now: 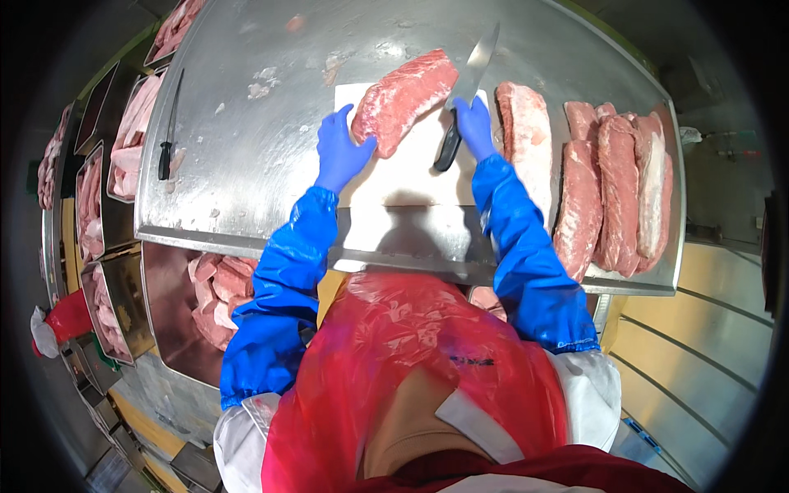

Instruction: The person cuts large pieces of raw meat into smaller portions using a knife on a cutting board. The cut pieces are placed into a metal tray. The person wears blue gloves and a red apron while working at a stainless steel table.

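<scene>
A slab of red meat (404, 99) lies diagonally on a white cutting board (399, 189) on the steel table. My left hand (341, 152), in a blue glove, is at the slab's lower left end, fingers spread and thumb touching the meat. My gloved right hand (472, 127) grips a large black-handled knife (477, 62), its blade pointing up and away, just right of the slab. A pale, fat-covered piece (526, 152) lies right of the board, beside several long loins (616, 193).
A thin knife (166, 156) lies at the table's left. Steel bins of meat (131, 140) line the left side, with another (218, 300) below the table's front edge. A co-worker in a red apron (64, 320) shows at the far left.
</scene>
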Motion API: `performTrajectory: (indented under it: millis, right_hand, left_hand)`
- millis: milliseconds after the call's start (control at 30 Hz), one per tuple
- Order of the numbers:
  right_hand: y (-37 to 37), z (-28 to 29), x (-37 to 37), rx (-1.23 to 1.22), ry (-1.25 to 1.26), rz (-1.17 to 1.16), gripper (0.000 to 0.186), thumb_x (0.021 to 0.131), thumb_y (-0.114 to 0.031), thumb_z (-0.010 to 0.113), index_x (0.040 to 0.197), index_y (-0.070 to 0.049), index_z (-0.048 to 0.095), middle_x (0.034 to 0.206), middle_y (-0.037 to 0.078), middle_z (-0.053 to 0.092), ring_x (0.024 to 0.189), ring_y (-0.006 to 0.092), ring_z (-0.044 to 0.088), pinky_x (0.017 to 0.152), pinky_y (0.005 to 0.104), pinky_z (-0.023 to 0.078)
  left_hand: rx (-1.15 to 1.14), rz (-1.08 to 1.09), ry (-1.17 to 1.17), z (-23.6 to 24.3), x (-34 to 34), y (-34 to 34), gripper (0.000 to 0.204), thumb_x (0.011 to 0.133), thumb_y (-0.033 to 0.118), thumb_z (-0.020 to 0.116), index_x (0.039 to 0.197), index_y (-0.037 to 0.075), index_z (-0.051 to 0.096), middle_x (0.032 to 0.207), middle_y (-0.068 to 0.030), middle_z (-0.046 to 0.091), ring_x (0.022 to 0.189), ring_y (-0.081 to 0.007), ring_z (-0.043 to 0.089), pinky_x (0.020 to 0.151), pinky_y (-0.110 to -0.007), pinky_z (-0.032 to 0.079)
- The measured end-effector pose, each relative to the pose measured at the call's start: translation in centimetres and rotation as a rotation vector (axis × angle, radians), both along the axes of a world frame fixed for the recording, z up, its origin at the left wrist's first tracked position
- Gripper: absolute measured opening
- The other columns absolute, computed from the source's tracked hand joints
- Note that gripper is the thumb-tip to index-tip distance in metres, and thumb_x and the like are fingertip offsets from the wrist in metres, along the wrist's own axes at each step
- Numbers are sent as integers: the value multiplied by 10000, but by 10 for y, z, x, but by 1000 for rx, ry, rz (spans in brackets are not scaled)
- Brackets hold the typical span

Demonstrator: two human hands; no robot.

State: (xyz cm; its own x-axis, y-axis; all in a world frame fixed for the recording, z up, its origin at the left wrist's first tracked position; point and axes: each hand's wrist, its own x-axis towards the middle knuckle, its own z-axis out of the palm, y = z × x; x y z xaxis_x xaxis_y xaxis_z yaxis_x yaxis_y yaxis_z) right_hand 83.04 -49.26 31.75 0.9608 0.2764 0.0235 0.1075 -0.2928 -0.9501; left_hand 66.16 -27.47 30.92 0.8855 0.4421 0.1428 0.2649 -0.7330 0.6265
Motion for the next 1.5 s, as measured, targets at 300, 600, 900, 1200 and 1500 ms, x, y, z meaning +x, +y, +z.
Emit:
performTrajectory:
  millis: [300,600,900,1200,1500]
  right_hand:
    - [5,-2,128,-105,-76,53,337,881,-253,591,1004,60,615,899,143,655,815,223,589,763,369,450]
    - [-34,-18,26,-195,-133,-84,301,922,-268,539,977,21,599,813,211,653,766,353,645,711,435,490]
    - [19,35,-123,-464,-210,107,230,974,-237,488,1071,-30,469,738,266,625,703,476,611,615,554,470]
    - [61,19,-127,-547,-318,122,165,941,-148,461,1041,-17,455,818,273,634,767,466,617,665,556,472]
    - [2,48,-198,-820,-66,257,227,894,-126,508,1098,-42,452,722,232,630,703,424,635,629,540,482]
  left_hand:
    - [143,-250,315,17,124,-8,1182,544,441,856,1530,213,245,1482,-249,310,1313,-445,388,1051,-541,358]
    - [-165,-150,-198,-10,17,-33,1011,634,396,849,1459,60,371,1468,-221,360,1300,-401,401,1088,-487,353]
    - [-531,-125,-288,-72,-16,-25,873,692,252,789,1425,14,377,1349,-190,443,1254,-327,448,1086,-417,369]
    - [-377,-148,-407,-67,-14,-28,797,634,208,768,1341,48,439,1270,-187,483,1198,-363,480,1034,-442,394]
    - [-403,-172,-334,-70,-14,-16,789,596,253,753,1295,30,465,1227,-197,495,1143,-369,505,996,-456,423]
